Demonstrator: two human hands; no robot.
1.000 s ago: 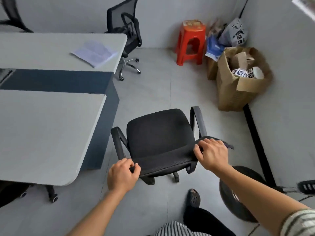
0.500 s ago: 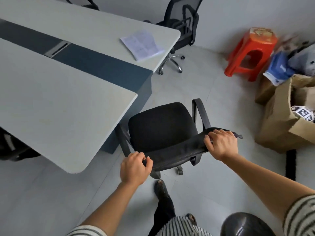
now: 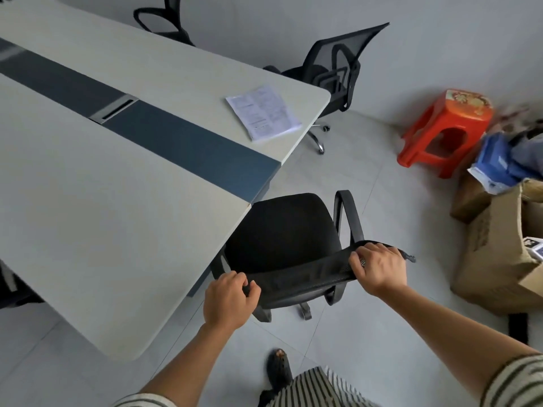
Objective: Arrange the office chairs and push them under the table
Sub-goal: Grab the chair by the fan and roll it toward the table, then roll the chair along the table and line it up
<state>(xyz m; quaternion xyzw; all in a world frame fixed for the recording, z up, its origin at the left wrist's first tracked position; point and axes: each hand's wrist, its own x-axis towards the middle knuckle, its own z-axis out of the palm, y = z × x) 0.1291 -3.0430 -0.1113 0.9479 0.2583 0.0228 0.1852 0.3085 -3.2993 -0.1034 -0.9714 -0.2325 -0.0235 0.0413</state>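
- Since a second ago, the black office chair (image 3: 282, 230), with its fabric seat and loop armrests, has rolled from open floor up to the long pale grey table (image 3: 102, 215) with the dark blue centre strip. The seat's left edge and left armrest now sit beneath the end of the tabletop.
- My left hand (image 3: 227, 301) is curled round the left end of the mesh backrest's top edge, thumb hooked over the front.
- My right hand (image 3: 380, 267) clamps the right end, fingers folded over the rim.
- I hold both ends so I can steer the castors and keep the seat square as it goes in.
- The right armrest is out in the open, so I judge this chair only partly tucked.
- A printed white paper sheet (image 3: 263, 113) lies near the far table corner, well away from my path.
- A black mesh-backed chair (image 3: 335, 69) stands angled at that corner and probably needs straightening next.
- A red plastic stool (image 3: 446, 124) and a brown cardboard box (image 3: 493, 259) sit to my right, apart from the chair.
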